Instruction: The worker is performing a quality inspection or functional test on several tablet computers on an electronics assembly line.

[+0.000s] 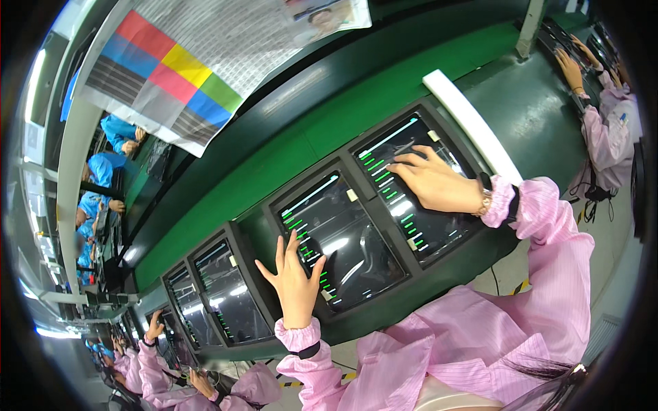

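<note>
My left hand (293, 282), fingers spread, reaches over the left edge of a black tablet-like screen (363, 257) lit with rows of short green and white lines. My right hand (439, 183) lies over a second such screen (428, 233), fingers stretched out, the fingertips at its rows of lines. Whether the fingertips of either hand touch the glass I cannot tell. Both screens lie side by side in black frames (377, 212). Small pale tabs (352, 195) sit along the screens' edges. I see nothing held in either hand.
More screens (233, 291) lie in frames to the left. A white bar (473, 127) borders the right frame. A sheet with coloured blocks (171, 68) hangs over the green bench (301, 147). Co-workers in pink (610, 130) and blue (103, 168) work nearby.
</note>
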A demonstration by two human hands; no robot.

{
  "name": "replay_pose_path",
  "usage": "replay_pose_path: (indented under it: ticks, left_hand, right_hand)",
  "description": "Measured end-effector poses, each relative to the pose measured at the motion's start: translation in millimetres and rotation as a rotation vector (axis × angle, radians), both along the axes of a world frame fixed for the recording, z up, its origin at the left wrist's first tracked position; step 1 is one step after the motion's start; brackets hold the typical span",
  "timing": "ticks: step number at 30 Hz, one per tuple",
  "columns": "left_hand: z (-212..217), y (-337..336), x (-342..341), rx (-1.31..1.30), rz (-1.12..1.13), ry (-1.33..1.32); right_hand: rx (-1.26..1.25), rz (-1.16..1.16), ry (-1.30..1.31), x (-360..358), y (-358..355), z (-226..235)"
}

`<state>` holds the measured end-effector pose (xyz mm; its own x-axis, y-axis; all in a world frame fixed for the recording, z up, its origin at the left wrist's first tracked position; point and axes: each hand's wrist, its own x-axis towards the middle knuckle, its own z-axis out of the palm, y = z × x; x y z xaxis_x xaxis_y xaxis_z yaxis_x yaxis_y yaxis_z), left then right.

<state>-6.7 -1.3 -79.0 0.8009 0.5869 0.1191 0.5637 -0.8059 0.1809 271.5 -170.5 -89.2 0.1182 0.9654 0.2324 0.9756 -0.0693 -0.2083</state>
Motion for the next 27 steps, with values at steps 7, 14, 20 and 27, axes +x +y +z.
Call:
replay_pose_path:
  ticks: [7,14,20,27]
  left_hand:
    - [-9,14,-13,0.049,0.010,0.042]
    - [26,-19,-29,-0.019,0.053,-0.061]
    - [23,-51,-66,-0.241,0.049,-0.177]
    - [12,-72,-80,-0.519,0.081,-0.698]
  right_hand:
    - [-0.160,0.009,0.897,-41,12,13]
    - [-0.449,-0.306,1.781,-59,17,22]
    - [-0.532,-0.193,1.776,-57,44,-2]
    - [-0.140,-0.027,1.554,-101,28,28]
